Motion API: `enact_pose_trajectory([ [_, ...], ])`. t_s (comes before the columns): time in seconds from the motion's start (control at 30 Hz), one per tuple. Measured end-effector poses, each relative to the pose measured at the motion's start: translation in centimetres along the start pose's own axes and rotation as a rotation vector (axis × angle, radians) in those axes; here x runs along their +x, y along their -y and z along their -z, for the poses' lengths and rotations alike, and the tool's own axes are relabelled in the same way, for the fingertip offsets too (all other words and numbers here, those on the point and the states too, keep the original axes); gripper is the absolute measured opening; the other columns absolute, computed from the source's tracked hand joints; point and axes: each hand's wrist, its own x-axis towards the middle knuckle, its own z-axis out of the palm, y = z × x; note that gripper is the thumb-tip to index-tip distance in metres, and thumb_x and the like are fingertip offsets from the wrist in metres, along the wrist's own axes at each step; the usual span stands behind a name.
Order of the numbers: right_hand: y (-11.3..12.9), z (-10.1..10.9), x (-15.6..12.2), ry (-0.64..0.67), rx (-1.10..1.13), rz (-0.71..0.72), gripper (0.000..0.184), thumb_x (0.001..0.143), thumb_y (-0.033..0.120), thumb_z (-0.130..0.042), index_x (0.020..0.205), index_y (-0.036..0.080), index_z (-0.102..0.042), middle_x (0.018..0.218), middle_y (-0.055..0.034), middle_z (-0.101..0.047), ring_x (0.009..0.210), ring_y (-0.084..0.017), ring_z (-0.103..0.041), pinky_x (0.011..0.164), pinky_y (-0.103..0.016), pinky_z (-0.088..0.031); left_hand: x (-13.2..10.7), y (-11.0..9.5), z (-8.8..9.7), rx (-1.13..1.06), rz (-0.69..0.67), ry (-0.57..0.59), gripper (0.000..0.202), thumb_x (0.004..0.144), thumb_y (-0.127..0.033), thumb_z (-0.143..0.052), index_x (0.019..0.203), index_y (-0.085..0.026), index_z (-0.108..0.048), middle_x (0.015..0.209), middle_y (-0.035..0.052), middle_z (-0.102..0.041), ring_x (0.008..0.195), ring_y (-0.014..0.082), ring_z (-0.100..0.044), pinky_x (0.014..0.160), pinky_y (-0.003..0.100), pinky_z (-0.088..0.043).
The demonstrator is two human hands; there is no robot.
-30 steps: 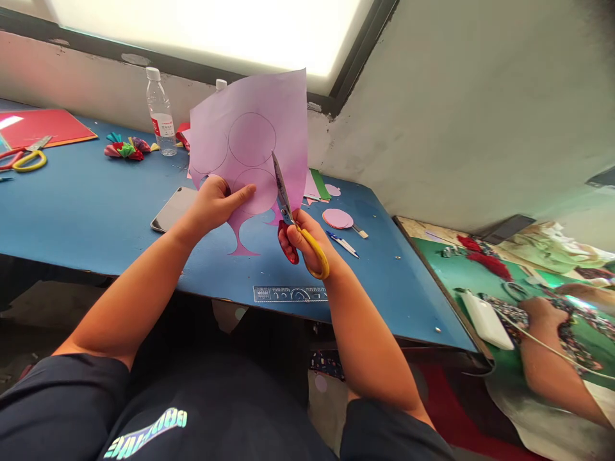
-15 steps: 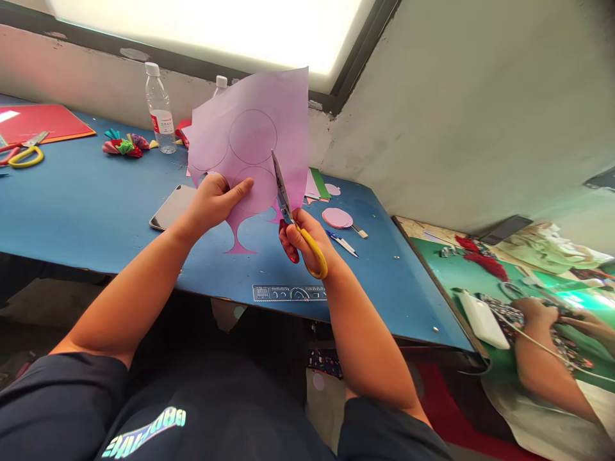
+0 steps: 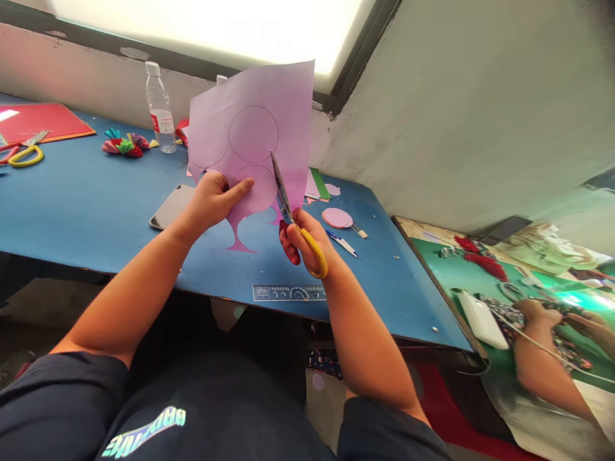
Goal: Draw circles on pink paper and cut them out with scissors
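The left hand [image 3: 214, 198] pinches the pink sheet [image 3: 254, 137] upright above the bench [image 3: 86, 205], keeping the drawn circles facing the person. Right of that sheet, the right hand [image 3: 302, 240] grips scissors [image 3: 288, 208], blades biting its lower edge beside a circle.

Our left hand [image 3: 211, 200] on the pink paper [image 3: 254, 137], our right hand [image 3: 305, 240] gripping scissors [image 3: 288, 211] at its edge, above the blue table [image 3: 86, 205].

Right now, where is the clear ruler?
In the head view, the clear ruler lies flat at the near edge of the blue table, just below the right hand holding the scissors.
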Motion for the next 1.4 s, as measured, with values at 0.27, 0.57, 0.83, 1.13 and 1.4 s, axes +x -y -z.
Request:
enact_pose_trajectory([
  [0.27, -0.01, -0.07, -0.07, -0.009, 0.008, 0.000, 0.091, 0.091, 0.117, -0.087, 0.114, 0.033, -0.059, 0.082, 0.0055, -0.056, 0.055, -0.014, -0.046, 0.041, -0.032, -0.039, -0.06, -0.53, 0.08, 0.039, -0.023, 0.005, 0.063, 0.100, -0.055, -0.097, 0.067, -0.029, -0.051, 0.066, -0.0015, -0.045, 0.071, 0.0172, -0.040, 0.059, 0.037, -0.021],
  [0.57, 0.11, -0.03, -0.13, -0.012, 0.000, -0.006, 0.091, 0.091, 0.117, -0.086, 0.114, 0.033, -0.061, 0.080, 0.0053, -0.056, 0.054, -0.014, -0.046, 0.041, -0.032, -0.039, -0.38, -1.03, 0.42, 0.062, 0.002, 0.009, 0.064, 0.102, -0.053, -0.097, 0.067, -0.027, -0.050, 0.067, -0.0021, -0.043, 0.067, 0.0148, -0.036, 0.058, 0.036, -0.022],
  [0.83, -0.18, 0.09, -0.09, -0.003, -0.008, -0.020, 0.091, 0.092, 0.118, -0.085, 0.109, 0.034, -0.055, 0.079, 0.0058, -0.055, 0.056, -0.015, -0.047, 0.041, -0.032, -0.037, -0.29, -0.85, 0.63, 0.090, 0.040, 0.007, 0.063, 0.101, -0.057, -0.094, 0.069, -0.028, -0.048, 0.066, -0.0028, -0.043, 0.067, 0.0146, -0.037, 0.057, 0.033, -0.023],
  [1.13, -0.31, 0.14, -0.13, -0.012, -0.015, -0.023, 0.091, 0.092, 0.118, -0.085, 0.107, 0.033, -0.054, 0.081, 0.0045, -0.058, 0.057, -0.014, -0.047, 0.040, -0.031, -0.038, -0.32, -0.83, 0.56, 0.058, 0.044, 0.005, 0.064, 0.101, -0.058, -0.096, 0.071, -0.027, -0.048, 0.068, -0.0031, -0.043, 0.068, 0.0141, -0.036, 0.059, 0.034, -0.023],
  [1.4, -0.16, 0.04, -0.17, -0.020, -0.015, -0.019, 0.091, 0.092, 0.117, -0.086, 0.105, 0.033, -0.053, 0.079, 0.0055, -0.057, 0.054, -0.013, -0.045, 0.039, -0.031, -0.037, -0.34, -0.94, 0.53, 0.045, 0.031, -0.008, 0.063, 0.100, -0.058, -0.097, 0.071, -0.027, -0.050, 0.070, -0.0029, -0.044, 0.068, 0.0137, -0.036, 0.057, 0.032, -0.023],
])
